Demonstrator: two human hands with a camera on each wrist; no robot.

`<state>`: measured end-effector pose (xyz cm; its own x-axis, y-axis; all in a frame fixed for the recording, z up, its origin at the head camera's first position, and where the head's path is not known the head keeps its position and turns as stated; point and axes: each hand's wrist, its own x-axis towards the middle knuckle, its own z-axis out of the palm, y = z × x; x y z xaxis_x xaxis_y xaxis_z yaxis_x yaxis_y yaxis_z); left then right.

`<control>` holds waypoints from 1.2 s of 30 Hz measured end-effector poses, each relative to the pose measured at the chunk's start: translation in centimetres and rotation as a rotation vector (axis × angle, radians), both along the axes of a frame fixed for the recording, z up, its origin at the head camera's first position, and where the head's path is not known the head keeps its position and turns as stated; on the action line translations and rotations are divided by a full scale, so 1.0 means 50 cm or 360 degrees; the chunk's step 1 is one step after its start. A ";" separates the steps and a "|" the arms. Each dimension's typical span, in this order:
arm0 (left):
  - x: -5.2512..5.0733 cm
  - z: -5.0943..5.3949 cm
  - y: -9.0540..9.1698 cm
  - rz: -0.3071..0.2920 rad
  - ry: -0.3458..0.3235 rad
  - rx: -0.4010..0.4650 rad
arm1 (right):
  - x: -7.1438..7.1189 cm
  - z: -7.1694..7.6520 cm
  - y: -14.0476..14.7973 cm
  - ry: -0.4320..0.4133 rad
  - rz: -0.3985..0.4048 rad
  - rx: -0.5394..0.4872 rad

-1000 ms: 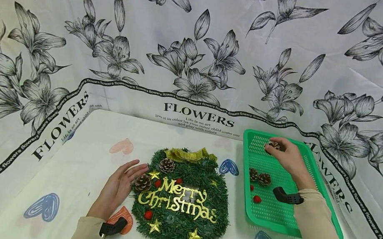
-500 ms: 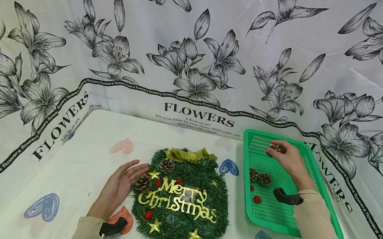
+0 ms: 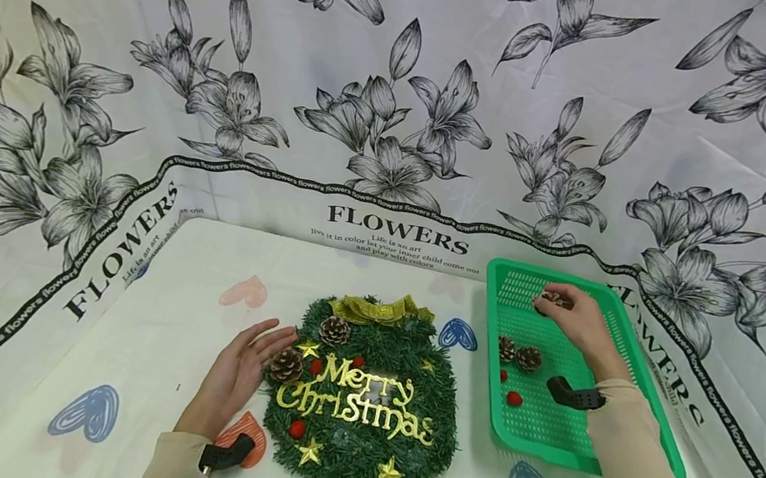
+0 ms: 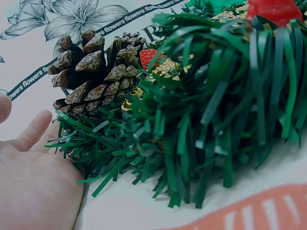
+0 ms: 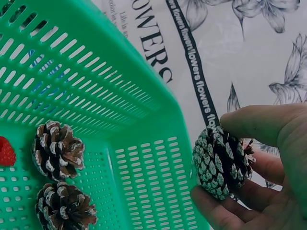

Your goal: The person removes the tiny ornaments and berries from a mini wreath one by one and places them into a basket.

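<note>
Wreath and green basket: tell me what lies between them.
In the head view, only white cloth with a blue heart on it lies between the wreath and the green basket.

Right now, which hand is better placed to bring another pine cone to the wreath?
Right, I'd judge. The right hand grips a pine cone at the green basket. The left hand grips nothing; its fingers lie relaxed at the edge of the wreath, perhaps better suited to steadying it.

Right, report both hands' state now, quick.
Left hand: open, fingers at the wreath's edge.
Right hand: holding a pinecone between thumb and fingers.
</note>
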<state>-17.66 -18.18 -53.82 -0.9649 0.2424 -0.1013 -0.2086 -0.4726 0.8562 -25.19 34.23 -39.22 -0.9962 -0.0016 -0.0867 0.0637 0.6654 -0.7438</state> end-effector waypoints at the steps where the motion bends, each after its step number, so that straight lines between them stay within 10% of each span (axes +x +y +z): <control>1: 0.000 0.001 0.000 0.0000 0.0000 -0.0001 | 0.000 -0.001 0.000 -0.0004 -0.0002 0.0003; 36: 0.003 0.005 0.000 -0.0001 -0.0038 0.0034 | -0.008 -0.053 -0.002 -0.0081 0.0057 0.0104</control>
